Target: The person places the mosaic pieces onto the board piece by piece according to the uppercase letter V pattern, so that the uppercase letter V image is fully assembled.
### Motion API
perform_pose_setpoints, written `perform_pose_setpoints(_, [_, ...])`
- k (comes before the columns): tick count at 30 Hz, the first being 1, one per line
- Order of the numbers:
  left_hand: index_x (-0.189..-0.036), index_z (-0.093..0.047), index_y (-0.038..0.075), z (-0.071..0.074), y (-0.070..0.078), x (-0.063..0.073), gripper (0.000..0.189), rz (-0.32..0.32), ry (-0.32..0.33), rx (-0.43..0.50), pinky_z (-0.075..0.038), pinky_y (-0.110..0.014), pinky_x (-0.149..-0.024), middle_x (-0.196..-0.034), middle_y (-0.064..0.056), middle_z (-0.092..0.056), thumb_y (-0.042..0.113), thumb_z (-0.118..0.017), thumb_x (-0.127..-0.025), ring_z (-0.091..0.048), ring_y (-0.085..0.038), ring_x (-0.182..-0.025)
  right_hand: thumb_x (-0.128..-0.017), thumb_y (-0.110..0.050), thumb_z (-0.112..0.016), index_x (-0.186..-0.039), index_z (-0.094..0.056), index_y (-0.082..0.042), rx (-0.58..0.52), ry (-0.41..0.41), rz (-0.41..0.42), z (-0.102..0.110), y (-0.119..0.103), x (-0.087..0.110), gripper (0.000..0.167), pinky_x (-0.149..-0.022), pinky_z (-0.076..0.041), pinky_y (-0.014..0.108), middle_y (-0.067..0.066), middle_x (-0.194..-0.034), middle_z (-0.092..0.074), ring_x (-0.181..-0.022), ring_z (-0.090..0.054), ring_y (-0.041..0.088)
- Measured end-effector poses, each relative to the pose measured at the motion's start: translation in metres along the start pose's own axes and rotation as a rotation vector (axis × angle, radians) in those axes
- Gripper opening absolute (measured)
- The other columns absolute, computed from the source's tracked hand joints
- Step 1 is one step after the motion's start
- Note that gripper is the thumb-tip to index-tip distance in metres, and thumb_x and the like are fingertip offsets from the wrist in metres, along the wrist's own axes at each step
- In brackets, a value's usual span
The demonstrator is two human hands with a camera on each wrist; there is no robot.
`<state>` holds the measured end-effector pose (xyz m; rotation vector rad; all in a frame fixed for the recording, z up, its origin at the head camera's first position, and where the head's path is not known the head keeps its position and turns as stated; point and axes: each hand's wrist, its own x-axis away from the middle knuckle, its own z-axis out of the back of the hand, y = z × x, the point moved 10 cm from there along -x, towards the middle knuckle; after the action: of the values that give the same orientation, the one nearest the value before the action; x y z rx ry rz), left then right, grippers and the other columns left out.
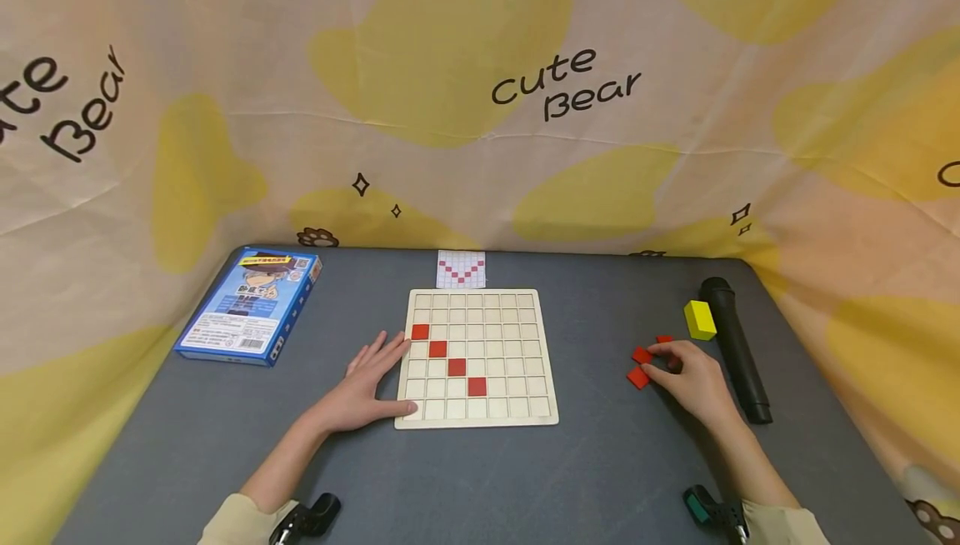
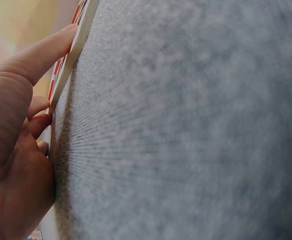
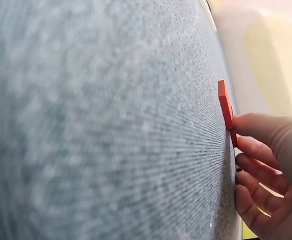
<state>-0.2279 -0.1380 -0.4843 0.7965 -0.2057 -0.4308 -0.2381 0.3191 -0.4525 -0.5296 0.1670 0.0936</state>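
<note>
In the head view a cream grid board (image 1: 517, 417) lies flat at the middle of the table, with several red square tiles (image 1: 457, 367) in a descending diagonal on its cells. My left hand (image 1: 365, 388) is spread at the board's left side, thumb on its lower left corner and fingertips along its edge. To the right, loose red tiles (image 1: 638, 377) lie on the table under the fingertips of my right hand (image 1: 693, 382). In the right wrist view the thumb tip touches one red tile (image 3: 224, 102), and the index fingertip sits apart from it at another.
A pattern card (image 1: 461, 269) with a red V of squares lies behind the board. A blue box (image 1: 247, 303) is at the far left. On the right stand a yellow block (image 1: 701, 321) and a black microphone (image 1: 738, 353). A printed curtain (image 1: 450, 112) hangs behind the table.
</note>
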Motion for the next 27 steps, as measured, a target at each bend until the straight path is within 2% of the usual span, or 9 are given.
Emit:
perform_pose_setpoints(9, [-0.154, -0.028, 0.006, 0.000, 0.000, -0.001, 0.098, 0.000, -0.005, -0.002, 0.001, -0.060, -0.112, -0.160, -0.013, -0.021, 0.044, -0.079, -0.079, -0.002, -0.037, -0.148, -0.082, -0.021, -0.080, -0.101, -0.072, -0.006, -0.022, 0.013, -0.003, -0.001, -0.003, -0.003, 0.026, -0.067, -0.044, 0.037, 0.011, -0.098, -0.064, -0.080, -0.054, 0.022])
perform_pose_setpoints(16, [-0.154, -0.028, 0.006, 0.000, -0.001, -0.001, 0.098, 0.000, -0.004, -0.002, 0.001, -0.059, -0.112, -0.160, -0.013, -0.021, 0.044, -0.079, -0.079, -0.002, -0.036, -0.148, -0.082, -0.024, -0.080, -0.100, -0.073, -0.008, -0.050, 0.028, 0.038, -0.006, -0.023, -0.009, 0.025, -0.071, -0.048, 0.038, 0.011, -0.102, -0.066, -0.083, -0.059, 0.024])
perform_pose_setpoints(27, [-0.154, -0.029, 0.006, 0.000, 0.000, -0.001, 0.098, 0.000, 0.000, -0.007, 0.001, -0.059, -0.112, -0.160, -0.013, -0.021, 0.045, -0.078, -0.079, -0.003, -0.036, -0.148, -0.081, -0.025, -0.081, -0.102, -0.073, -0.011, -0.156, -0.030, 0.040, -0.033, -0.056, -0.021, 0.026, -0.077, -0.050, 0.039, 0.007, -0.104, -0.067, -0.087, -0.060, 0.021])
